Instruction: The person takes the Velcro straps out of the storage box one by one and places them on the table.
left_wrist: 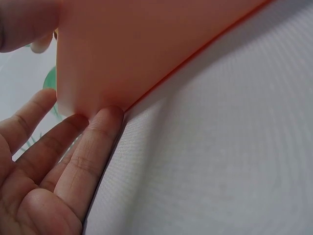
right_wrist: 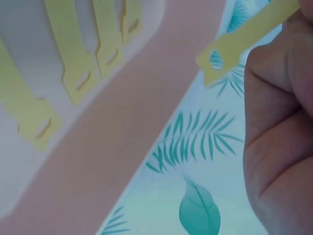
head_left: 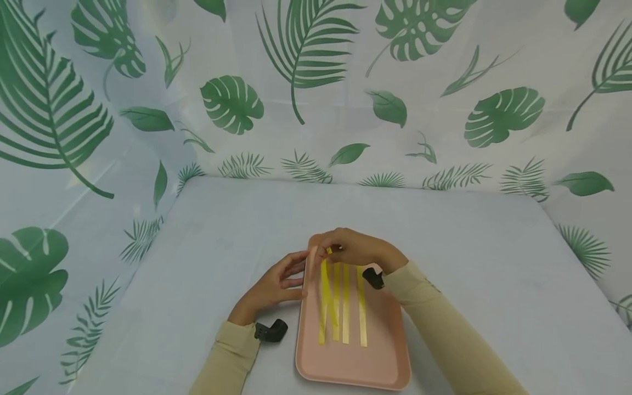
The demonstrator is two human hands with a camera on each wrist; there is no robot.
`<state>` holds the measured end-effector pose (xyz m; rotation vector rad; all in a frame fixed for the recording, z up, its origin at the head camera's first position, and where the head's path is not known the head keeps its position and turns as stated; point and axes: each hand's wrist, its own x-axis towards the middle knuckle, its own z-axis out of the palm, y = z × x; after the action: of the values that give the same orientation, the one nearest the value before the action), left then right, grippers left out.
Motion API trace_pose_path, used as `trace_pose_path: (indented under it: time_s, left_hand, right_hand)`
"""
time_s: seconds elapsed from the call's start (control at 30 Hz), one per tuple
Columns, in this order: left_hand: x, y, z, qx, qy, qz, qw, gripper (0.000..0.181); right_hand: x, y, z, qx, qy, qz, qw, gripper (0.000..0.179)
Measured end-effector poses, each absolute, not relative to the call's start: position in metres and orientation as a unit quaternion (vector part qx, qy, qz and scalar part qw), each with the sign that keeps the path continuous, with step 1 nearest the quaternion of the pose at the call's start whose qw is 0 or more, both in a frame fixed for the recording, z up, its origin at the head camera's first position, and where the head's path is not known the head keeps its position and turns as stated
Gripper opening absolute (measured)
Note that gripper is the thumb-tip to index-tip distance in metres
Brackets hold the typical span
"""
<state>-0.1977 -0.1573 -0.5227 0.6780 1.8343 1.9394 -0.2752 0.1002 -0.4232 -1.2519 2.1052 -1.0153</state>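
A pink rectangular tray [head_left: 345, 366] lies on the table in the head view. Several yellow cable ties [head_left: 362, 315] with slotted heads lie lengthwise in it, roughly side by side. Over the tray's far end, my right hand [head_left: 359, 248] pinches one yellow cable tie [right_wrist: 247, 43]; its slotted head sticks out past the fingers in the right wrist view. The heads of the other cable ties [right_wrist: 76, 81] line up near the tray's wall there. My left hand [head_left: 275, 282] is at the tray's left side, its fairly straight fingertips [left_wrist: 108, 117] touching the outer wall.
A white cloth [head_left: 237, 219] covers the table under the tray. Behind it and to the sides hang white curtains [head_left: 340, 131] printed with green leaves. Black wrist cameras [head_left: 271, 331] sit on both wrists, the right one overlapping the tray in the head view.
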Motion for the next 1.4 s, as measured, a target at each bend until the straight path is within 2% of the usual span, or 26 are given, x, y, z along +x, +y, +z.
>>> trace_pose_path:
  time_s: [0.4,0.8,1.4]
  left_hand:
    - [-0.196,-0.155,-0.523,0.235,0.663,0.686,0.186,0.084]
    - [-0.195,-0.154,-0.521,0.231,0.66,0.69,0.189,0.087]
    - [-0.192,-0.154,-0.525,0.238,0.665,0.685,0.18,0.088]
  right_hand:
    - [-0.267,0.126,-0.417,-0.423,0.785,-0.408,0.197,0.008]
    - [-0.254,0.154,-0.415,-0.369,0.79,-0.473,0.131,0.003]
    - [-0.234,0.201,-0.416,-0.301,0.766,-0.56,0.09,0.006]
